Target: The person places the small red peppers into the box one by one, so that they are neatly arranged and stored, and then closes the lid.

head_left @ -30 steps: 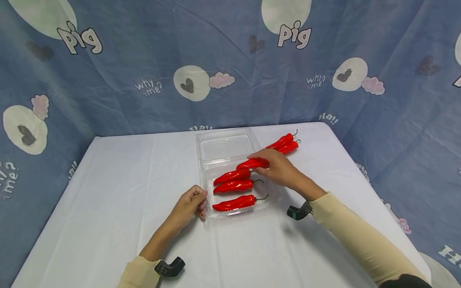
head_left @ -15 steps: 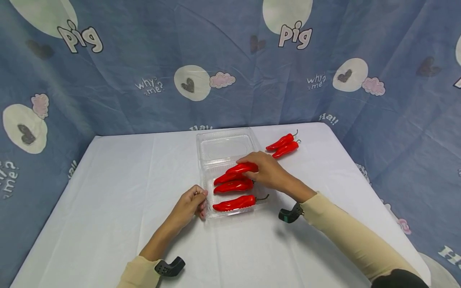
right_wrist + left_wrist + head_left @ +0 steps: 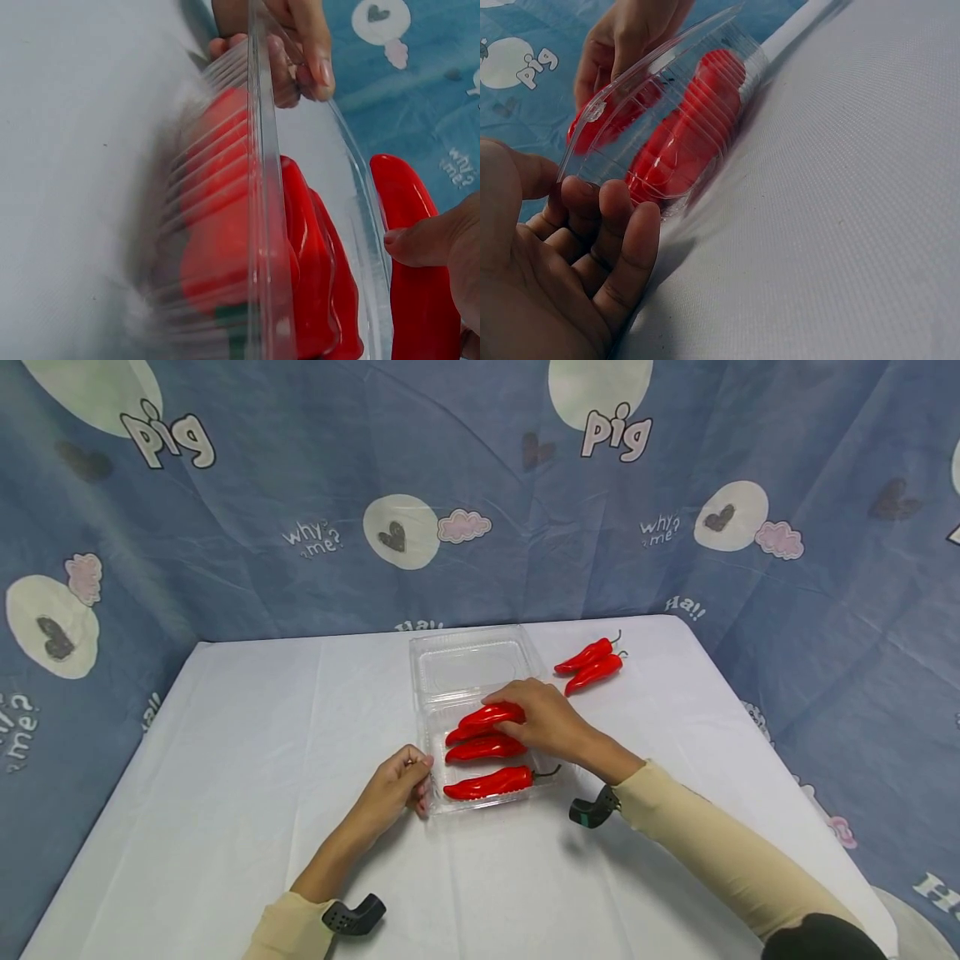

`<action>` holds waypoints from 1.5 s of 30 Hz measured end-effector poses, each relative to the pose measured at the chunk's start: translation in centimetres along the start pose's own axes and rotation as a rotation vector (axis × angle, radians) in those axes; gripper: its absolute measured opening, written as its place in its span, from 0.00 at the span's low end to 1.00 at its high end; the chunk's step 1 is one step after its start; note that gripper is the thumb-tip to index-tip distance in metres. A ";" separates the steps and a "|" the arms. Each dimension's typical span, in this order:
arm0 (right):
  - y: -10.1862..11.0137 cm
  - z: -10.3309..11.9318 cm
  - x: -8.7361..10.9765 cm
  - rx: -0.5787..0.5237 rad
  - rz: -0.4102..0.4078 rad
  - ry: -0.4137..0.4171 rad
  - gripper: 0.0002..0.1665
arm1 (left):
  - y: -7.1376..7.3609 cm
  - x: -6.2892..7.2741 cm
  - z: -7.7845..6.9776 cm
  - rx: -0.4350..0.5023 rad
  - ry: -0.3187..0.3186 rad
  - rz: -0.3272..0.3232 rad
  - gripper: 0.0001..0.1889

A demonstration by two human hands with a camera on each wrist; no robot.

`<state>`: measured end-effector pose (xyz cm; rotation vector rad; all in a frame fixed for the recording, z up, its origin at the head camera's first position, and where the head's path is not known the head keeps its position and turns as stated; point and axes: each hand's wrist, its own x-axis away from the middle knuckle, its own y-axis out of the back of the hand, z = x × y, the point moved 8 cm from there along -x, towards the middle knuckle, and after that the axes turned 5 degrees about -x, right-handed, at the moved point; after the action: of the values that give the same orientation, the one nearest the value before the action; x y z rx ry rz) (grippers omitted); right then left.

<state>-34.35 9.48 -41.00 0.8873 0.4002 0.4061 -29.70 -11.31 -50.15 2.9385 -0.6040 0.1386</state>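
My left hand [image 3: 393,785] pinches the left rim of a clear plastic clamshell container [image 3: 480,804]; in the left wrist view, thumb and fingers [image 3: 615,217] meet at that rim. Over the container's back half, my right hand [image 3: 543,718] grips a red chili pepper [image 3: 491,714] between thumb and fingers, its tip pointing left. The right wrist view has this held pepper [image 3: 409,202] raised above the far rim. Inside lie a front pepper [image 3: 487,783] with its stem to the right, a middle pepper [image 3: 483,749], and another behind, mostly hidden under the held one.
Two more red peppers [image 3: 592,670] lie together on the white tablecloth [image 3: 225,760], right of the container. The container's lid [image 3: 472,664] lies folded back toward the far edge. A blue printed curtain [image 3: 480,460] surrounds the table.
My right hand has carried the held pepper left and slightly down, from the container's back right to over the rear pepper. The left hand stays on the rim.
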 end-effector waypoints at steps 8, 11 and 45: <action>-0.9 0.5 -0.7 0.065 0.011 -0.011 0.25 | 0.1 0.0 0.0 -0.008 -0.002 0.000 0.13; -1.3 0.6 -0.7 0.082 0.008 -0.012 0.25 | 0.1 0.0 0.0 -0.008 -0.002 -0.001 0.12; -3.2 0.8 -0.4 0.175 0.066 -0.034 0.30 | 0.0 0.1 -0.1 0.014 0.005 -0.007 0.10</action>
<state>-33.73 6.98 -43.05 1.0783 0.3793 0.4205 -29.64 -11.33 -50.02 2.9525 -0.5941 0.1498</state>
